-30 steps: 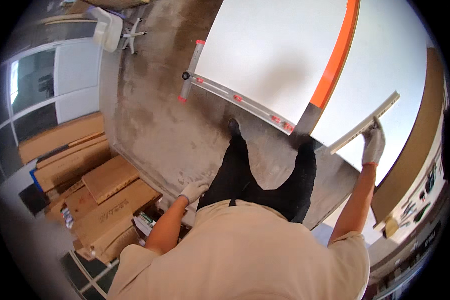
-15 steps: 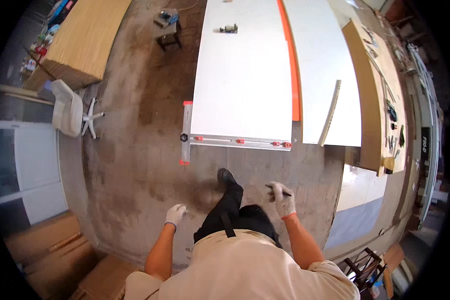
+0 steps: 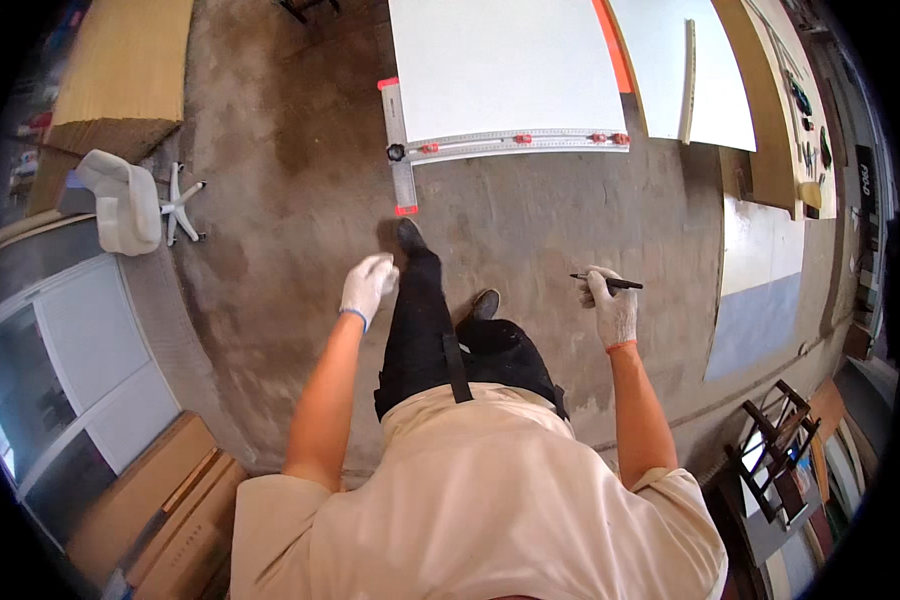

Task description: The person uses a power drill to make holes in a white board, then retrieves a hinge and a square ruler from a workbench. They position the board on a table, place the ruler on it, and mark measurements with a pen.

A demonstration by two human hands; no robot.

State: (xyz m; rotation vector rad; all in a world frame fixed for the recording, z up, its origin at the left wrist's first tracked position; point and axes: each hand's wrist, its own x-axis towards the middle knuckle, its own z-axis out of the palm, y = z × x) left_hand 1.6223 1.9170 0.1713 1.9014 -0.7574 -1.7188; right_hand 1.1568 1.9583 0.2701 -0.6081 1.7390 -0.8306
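My right hand [image 3: 610, 308], in a white knit glove with an orange cuff, grips a black marker pen [image 3: 625, 284], its thin tip pointing left. My left hand [image 3: 368, 285], gloved in white with a blue cuff, hangs over my left leg with its fingers curled; nothing shows in them. Ahead lies a large white board [image 3: 510, 70]. Along its near edge rests a metal T-square ruler [image 3: 480, 146] with red sliding stops and a black knob, its crosspiece against the board's left corner. Neither hand touches board or ruler.
A second white panel [image 3: 685, 60] and a wooden bench [image 3: 770, 165] with tools stand at the right. A white swivel chair [image 3: 125, 205] and a stack of wooden sheets [image 3: 125, 80] are on the left. Cardboard boxes [image 3: 160, 500] lie lower left, a dark stool [image 3: 775, 440] lower right.
The board and ruler sit higher in the picture. Both hands have come up, the left one most, and the pen is now nearly level. Both my shoes now show.
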